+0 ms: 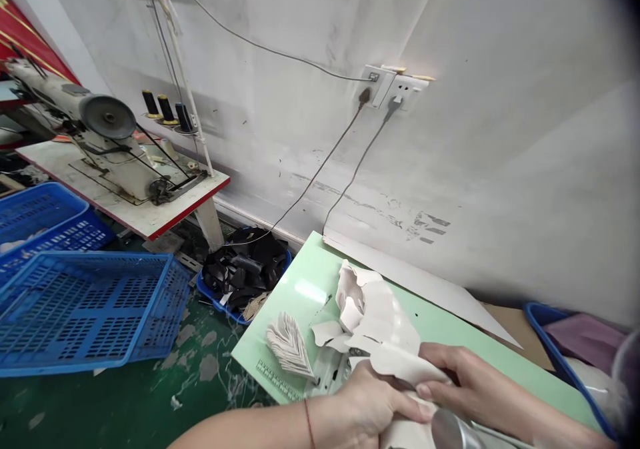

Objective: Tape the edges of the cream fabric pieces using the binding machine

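Note:
My left hand (370, 399), with a red string at the wrist, is closed on a pale off-white sheet piece (403, 364) that looks like leather. My right hand (463, 372) grips the same piece from the right, thumb on top. Just in front of my hands is a silver rounded machine part (450, 429), partly cut off by the lower edge. Beyond them, joined or overlapping off-white pieces (385, 316) spread over the light green tabletop (300, 269). A fanned stack of thin off-white pieces (289, 346) lies to the left, above a printed ruler scale (277, 379).
At the far left stands a sewing machine (107, 119) on its own table, with thread spools (167, 110) behind. Blue crates (145, 302) and a bin of black scraps (245, 269) sit on the floor. Cords hang from wall sockets (400, 89). Another blue bin (565, 369) is at right.

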